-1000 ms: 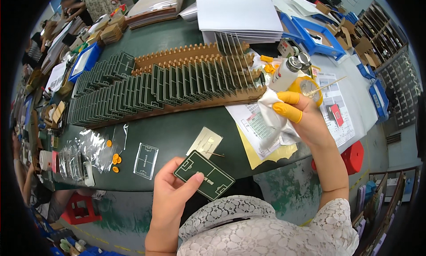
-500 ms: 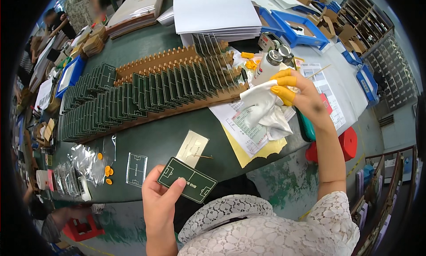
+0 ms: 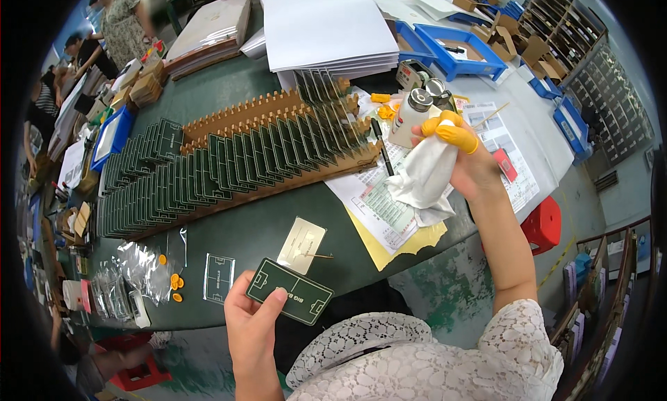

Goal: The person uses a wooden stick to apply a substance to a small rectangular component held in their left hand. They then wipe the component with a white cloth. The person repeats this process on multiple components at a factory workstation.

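Between thumb and fingers, my left hand [image 3: 256, 321] pinches a dark green card [image 3: 297, 290] with white pitch-like lines, near the table's front edge. My right hand [image 3: 472, 168], with yellow finger cots on some fingers, grips a white cloth [image 3: 425, 170] that hangs down over the papers. Behind the cloth stands a white bottle [image 3: 411, 115] with a metal top. Just beyond the green card lies a pale card [image 3: 303, 243] with a thin stick [image 3: 318, 256] on it. Left of my left hand is another green card [image 3: 219, 277] in a clear sleeve.
Wooden slotted racks [image 3: 240, 116] hold many upright green cards [image 3: 229, 158] across the table. Clear plastic bags [image 3: 142, 265] and orange finger cots [image 3: 177, 298] lie at the left. A black pen [image 3: 382, 147] rests on printed papers [image 3: 361, 193]. Blue trays [image 3: 462, 50] stand at the far right.
The cloth, earlier spread out from my right fingertips, now hangs bunched, and the right hand has turned with it. My left hand still holds the green card. The view has shifted slightly.
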